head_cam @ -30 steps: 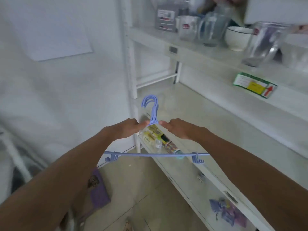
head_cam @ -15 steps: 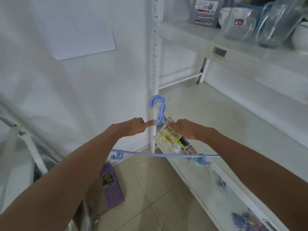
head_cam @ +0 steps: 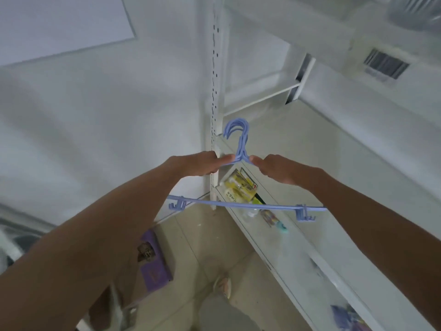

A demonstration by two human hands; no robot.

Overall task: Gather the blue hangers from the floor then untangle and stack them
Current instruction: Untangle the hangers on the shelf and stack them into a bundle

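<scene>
- Left hand (head_cam: 198, 163) and right hand (head_cam: 276, 168) each pinch the blue hangers (head_cam: 241, 149) beside the hooks.
- Likely light, stiff, thin plastic; hold at the shoulders.

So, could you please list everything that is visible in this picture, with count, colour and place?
blue plastic hangers: a bunch, exact count unclear, blue, held up between both hands
white metal shelf unit: one, white, right side
yellow packets: a few, yellow, lower shelf
purple flat box: one, purple, on floor
barcode label: one, white, upper shelf edge
left hand: gripping hangers near the neck
right hand: gripping hangers near the neck
</scene>
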